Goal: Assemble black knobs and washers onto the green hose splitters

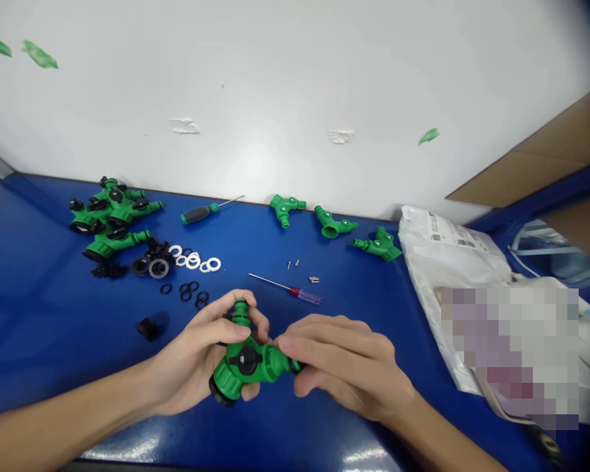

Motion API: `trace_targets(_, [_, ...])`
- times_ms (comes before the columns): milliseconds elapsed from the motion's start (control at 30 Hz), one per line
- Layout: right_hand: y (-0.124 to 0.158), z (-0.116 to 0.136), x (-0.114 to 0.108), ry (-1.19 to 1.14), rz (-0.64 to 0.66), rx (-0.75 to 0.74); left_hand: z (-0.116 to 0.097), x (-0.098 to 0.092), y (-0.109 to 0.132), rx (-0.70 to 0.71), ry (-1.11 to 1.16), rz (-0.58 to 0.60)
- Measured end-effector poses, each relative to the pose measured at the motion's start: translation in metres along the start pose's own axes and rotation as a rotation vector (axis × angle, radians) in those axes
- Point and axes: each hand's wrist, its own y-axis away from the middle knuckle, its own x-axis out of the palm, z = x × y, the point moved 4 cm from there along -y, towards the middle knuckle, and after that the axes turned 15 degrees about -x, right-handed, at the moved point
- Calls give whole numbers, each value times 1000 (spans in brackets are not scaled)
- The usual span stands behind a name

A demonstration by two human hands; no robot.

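Note:
A green Y-shaped hose splitter [263, 367] with a black valve knob and a black ring at its wide end is held above the blue table. My left hand [196, 357] wraps round it from the left, its thumb on the upper branch. On the right branch, my right hand [349, 364] pinches the end near a black O-ring. Just beyond my hands lies a screwdriver with a clear purple and red handle [307, 295]. Small screws [314, 279] rest close to it. Black O-rings [189, 288] are scattered past my left hand.
Several green splitters with black knobs [113, 213] are heaped at the left, by white washers [193, 261] and black parts [147, 328]. A green-black screwdriver [199, 214] and bare green splitter bodies [335, 223] line the wall. Plastic bags [423, 262] lie at the right.

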Motion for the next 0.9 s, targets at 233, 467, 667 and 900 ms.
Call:
trace_targets(233, [3,2,4,-90,-1,1,4,3,1,-53,27,108])
trace_targets(467, [-2,8,3,-193,30,65,6,1,0,-159,61,182])
trace_targets(667, [-2,9,1,-312,40,173,8,-2,-2,-199,59,110])
trace_targets(900, [3,3,-1,-305,53,230,4,-3,-3,-149,37,14])
